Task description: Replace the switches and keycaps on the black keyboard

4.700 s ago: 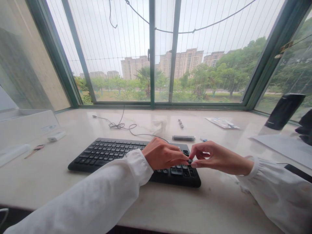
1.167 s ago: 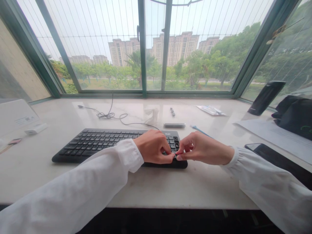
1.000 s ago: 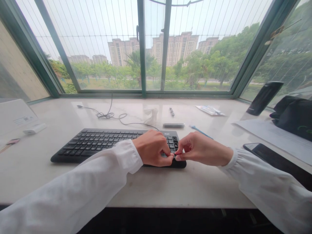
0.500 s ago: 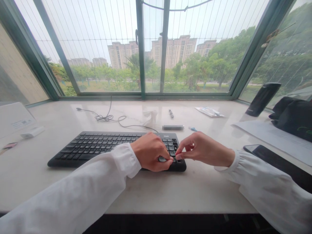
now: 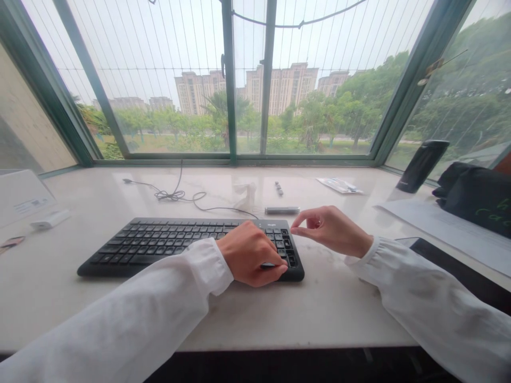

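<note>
The left hand (image 5: pixel 247 260) curls over the black keyboard (image 5: pixel 159 244) (whether it grips anything cannot be told); the right hand (image 5: pixel 329 229), narrowly parted and empty, has drawn away from it.

We can read nothing for certain: the black plastic keyboard (image 5: pixel 187 244) bears a small white brand mark (image 5: pixel 272 225), too blurred, and the black fabric bag (image 5: pixel 483 205) shows only partial green lettering (image 5: pixel 489 213).

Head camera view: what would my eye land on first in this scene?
The wide green-framed window fills the top of the view, with high-rise buildings beyond the trees. Below it, on a pale marble-like counter, a black keyboard lies with the white-sleeved left hand curled over its right end. The right hand hangs beside the keyboard's top right corner.
</note>
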The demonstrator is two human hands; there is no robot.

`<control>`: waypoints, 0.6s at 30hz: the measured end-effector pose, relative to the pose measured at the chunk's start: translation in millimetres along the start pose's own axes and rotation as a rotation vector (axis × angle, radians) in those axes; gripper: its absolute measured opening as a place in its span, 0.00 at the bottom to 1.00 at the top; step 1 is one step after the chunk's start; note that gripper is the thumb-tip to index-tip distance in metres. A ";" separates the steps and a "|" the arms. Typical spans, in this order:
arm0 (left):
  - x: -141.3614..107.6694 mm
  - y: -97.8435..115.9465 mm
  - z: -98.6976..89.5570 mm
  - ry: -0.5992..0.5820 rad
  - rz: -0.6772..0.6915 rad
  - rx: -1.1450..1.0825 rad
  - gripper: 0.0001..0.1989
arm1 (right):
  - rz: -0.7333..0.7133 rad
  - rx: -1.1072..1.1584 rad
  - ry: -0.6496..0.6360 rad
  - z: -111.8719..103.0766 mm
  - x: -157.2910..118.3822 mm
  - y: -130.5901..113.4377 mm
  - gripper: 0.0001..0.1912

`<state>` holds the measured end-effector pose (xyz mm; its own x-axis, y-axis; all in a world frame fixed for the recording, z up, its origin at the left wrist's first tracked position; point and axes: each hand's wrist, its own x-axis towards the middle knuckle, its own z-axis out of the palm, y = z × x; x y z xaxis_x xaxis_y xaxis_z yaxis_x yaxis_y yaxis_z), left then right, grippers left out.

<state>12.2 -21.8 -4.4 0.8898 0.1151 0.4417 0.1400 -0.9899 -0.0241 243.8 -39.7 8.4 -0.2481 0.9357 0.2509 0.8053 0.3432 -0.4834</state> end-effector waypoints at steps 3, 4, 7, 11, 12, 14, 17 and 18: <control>0.6 0.5 -0.4 0.017 -0.013 0.006 0.15 | -0.001 -0.014 0.012 0.4 0.7 1.1 0.15; 0.7 0.4 -0.5 0.014 -0.015 0.005 0.15 | -0.004 -0.019 0.016 0.6 0.9 1.5 0.15; 1.0 0.3 -0.6 0.010 -0.022 -0.001 0.15 | -0.012 -0.034 0.028 1.5 1.7 3.1 0.15; 2.2 2.2 -1.0 0.001 -0.071 0.006 0.17 | -0.017 -0.054 0.045 1.6 3.3 5.9 0.16; 2.7 3.0 -1.3 -0.008 -0.079 0.006 0.18 | -0.018 -0.058 0.050 1.4 3.7 6.7 0.16; 3.7 4.5 -1.7 -0.013 -0.083 0.003 0.19 | -0.018 -0.067 0.064 0.7 4.5 8.6 0.17; 4.5 5.5 -1.9 -0.020 -0.079 0.006 0.19 | -0.021 -0.083 0.089 0.1 5.9 12.0 0.17; 4.5 5.5 -1.7 -0.018 -0.079 0.007 0.19 | -0.023 -0.088 0.099 0.1 6.4 13.3 0.18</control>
<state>16.2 -26.8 -1.0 0.8835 0.1943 0.4262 0.2130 -0.9770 0.0039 252.9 -29.1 3.4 -0.2164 0.9135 0.3445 0.8451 0.3519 -0.4024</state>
